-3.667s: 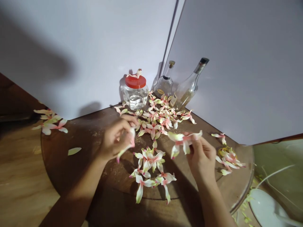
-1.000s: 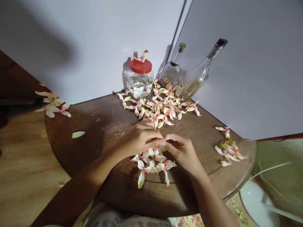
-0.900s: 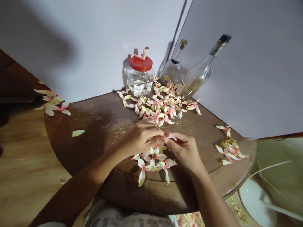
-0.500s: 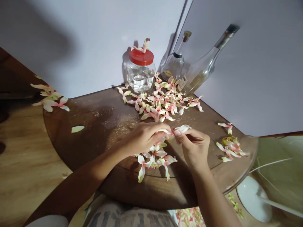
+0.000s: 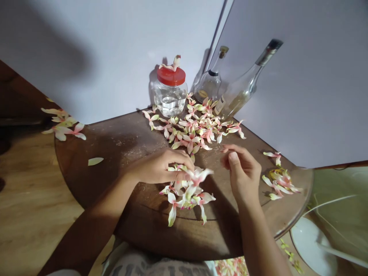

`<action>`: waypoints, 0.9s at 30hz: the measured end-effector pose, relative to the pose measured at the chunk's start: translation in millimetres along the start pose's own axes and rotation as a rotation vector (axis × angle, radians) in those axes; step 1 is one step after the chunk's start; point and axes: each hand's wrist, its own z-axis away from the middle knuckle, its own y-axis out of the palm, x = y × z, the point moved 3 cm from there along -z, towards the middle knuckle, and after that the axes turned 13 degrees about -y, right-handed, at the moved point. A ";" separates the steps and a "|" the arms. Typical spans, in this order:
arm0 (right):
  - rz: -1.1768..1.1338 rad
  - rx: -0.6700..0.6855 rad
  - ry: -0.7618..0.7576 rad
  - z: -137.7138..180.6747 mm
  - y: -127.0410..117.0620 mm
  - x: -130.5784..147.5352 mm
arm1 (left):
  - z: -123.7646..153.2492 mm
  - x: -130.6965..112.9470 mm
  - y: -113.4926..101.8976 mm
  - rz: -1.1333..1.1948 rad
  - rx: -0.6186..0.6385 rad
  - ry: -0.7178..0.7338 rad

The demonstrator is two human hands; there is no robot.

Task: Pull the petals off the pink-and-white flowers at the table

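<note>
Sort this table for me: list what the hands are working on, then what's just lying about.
In hand: left hand, grip on a flower; near flower pile under it; right hand, open and empty.
Lying about: red-lidded jar; round bottle; tall bottle; far flower heap; flower cluster by the right edge; loose petal.

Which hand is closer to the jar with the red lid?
Left. The left hand, holding a flower, is straight in front of the jar; the right hand is farther off to the jar's right.
</note>
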 end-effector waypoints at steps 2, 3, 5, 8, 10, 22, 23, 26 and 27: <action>0.116 0.018 0.040 -5.2 -6.9 -7.9 | -0.3 6.2 0.7 -0.099 0.025 -0.062; 0.199 0.062 0.042 -7.6 -8.5 -13.4 | -1.7 10.6 0.6 -0.179 -0.034 -0.101; 0.426 0.192 -0.029 -11.8 -7.3 -26.4 | -5.7 20.6 -0.2 -0.373 -0.221 -0.166; 0.696 0.354 -0.184 -15.1 3.9 -50.7 | -11.3 33.8 0.4 -0.592 -0.394 -0.195; 0.748 0.391 -0.218 -16.1 12.8 -65.9 | -13.7 39.5 1.3 -0.629 -0.407 -0.181; 0.747 0.275 -0.282 -14.7 5.7 -34.2 | -9.9 22.8 -3.2 -0.490 -0.656 0.064; 0.727 0.262 -0.300 -12.8 6.8 -28.0 | -9.2 20.0 -3.2 -0.467 -0.676 0.095; 0.651 0.274 -0.361 -6.1 16.6 -11.8 | -9.5 13.9 1.1 -0.427 -0.671 0.157; 0.624 0.288 -0.380 -4.1 20.6 -7.5 | -9.9 12.7 3.3 -0.427 -0.664 0.175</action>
